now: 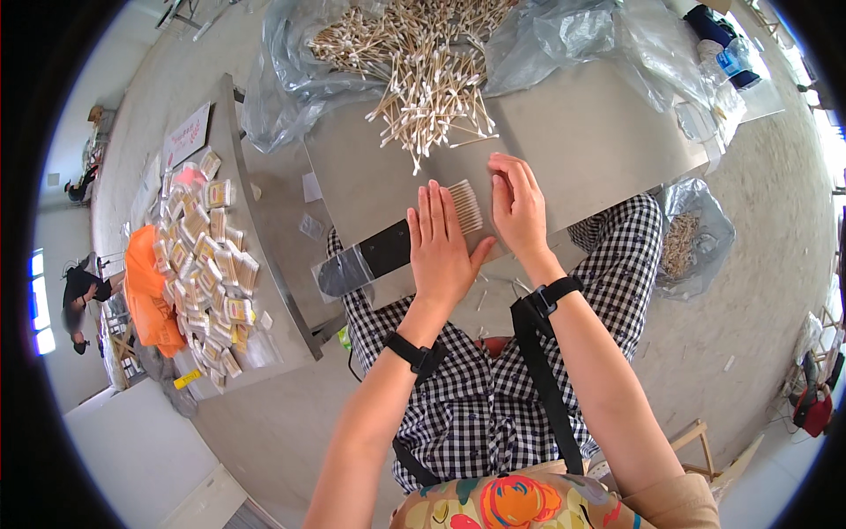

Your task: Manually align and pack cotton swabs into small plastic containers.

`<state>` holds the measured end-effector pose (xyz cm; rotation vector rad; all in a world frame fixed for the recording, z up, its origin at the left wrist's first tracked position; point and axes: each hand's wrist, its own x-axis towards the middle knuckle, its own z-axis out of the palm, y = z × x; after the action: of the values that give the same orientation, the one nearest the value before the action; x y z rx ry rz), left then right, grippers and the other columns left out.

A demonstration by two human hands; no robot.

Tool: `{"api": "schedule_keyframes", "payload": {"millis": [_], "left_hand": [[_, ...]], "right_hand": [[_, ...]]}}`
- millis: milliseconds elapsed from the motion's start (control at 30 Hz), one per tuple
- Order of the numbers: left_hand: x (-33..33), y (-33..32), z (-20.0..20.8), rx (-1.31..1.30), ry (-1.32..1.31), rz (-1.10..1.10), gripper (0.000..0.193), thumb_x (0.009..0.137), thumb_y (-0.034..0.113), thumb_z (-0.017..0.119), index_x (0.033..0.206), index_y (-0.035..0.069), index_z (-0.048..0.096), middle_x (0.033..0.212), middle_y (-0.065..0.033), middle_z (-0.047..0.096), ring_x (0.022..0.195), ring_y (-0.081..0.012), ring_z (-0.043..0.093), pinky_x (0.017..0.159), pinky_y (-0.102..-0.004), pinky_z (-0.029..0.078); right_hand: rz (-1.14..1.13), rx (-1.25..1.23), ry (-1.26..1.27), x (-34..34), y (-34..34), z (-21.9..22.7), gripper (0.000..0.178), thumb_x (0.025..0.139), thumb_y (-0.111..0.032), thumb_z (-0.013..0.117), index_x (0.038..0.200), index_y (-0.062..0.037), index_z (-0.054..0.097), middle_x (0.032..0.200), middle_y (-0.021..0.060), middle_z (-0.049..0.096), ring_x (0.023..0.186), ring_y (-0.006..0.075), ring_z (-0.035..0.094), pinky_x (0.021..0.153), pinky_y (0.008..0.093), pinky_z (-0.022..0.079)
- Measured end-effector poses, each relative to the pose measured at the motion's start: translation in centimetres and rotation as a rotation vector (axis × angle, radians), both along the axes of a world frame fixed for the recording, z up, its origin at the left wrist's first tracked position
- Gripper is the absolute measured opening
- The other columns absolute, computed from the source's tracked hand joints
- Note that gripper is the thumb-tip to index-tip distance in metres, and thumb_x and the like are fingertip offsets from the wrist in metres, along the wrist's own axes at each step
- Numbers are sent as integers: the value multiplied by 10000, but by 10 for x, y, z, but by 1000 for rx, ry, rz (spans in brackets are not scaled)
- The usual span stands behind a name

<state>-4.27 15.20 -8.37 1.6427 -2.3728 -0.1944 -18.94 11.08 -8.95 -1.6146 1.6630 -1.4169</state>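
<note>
A neat row of cotton swabs (467, 207) lies on the metal table (564, 150) in front of me. My left hand (441, 242) rests flat beside and partly over the row, its fingers straight and its thumb spread. Just right of the row, my right hand (520, 212) is curled with its fingers together; whatever it may hold is hidden. A black flat strip (388, 249) runs out from the left hand, its far left end inside a clear plastic bag (344, 273). Beyond both hands spreads a large heap of loose cotton swabs (432, 88).
Clear plastic sheeting (573, 35) surrounds the heap. On a left side table lie many small swab packs (207, 264) and an orange bag (152, 286). A bag of swabs (692, 238) stands on the floor at right. A bottle (738, 63) is at far right. Another person (84, 295) is at left.
</note>
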Motion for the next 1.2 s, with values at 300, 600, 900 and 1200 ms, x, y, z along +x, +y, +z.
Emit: {"api": "schedule_keyframes", "payload": {"millis": [300, 600, 900, 1200], "left_hand": [[-9, -21, -4, -45, 12, 8, 912, 913, 466, 600, 1509, -117, 229, 1597, -279, 218, 1502, -401, 181, 1209, -535, 154], [13, -12, -19, -80, -89, 104, 770, 959, 422, 503, 1534, -31, 265, 1601, -230, 266, 1500, -375, 218, 1215, -532, 146], [-3, -16, -19, -138, -60, -39, 804, 969, 486, 435, 1529, -60, 249, 1603, -234, 257, 1506, -380, 202, 1218, -519, 144], [-16, -18, -5, 15, -5, -37, 907, 893, 489, 583, 1525, -70, 250, 1607, -245, 230, 1511, -375, 177, 1221, -507, 146]], "right_hand": [[2, -65, 70, -2, -7, 1, 186, 922, 8, 531, 1095, -1, 596, 1187, 176, 623, 1084, 373, 605, 916, 423, 517], [92, -48, 150, 25, 2, -18, 288, 893, -7, 538, 1177, 9, 586, 1300, 155, 574, 1215, 327, 557, 1036, 407, 465], [74, -59, 178, 6, 6, 5, 317, 807, 11, 571, 1122, 33, 598, 1268, 155, 576, 1254, 313, 522, 1081, 376, 436], [-1, -35, 88, -9, 6, -7, 121, 778, 75, 551, 799, -19, 624, 1207, 149, 637, 1057, 331, 630, 879, 387, 538]]}}
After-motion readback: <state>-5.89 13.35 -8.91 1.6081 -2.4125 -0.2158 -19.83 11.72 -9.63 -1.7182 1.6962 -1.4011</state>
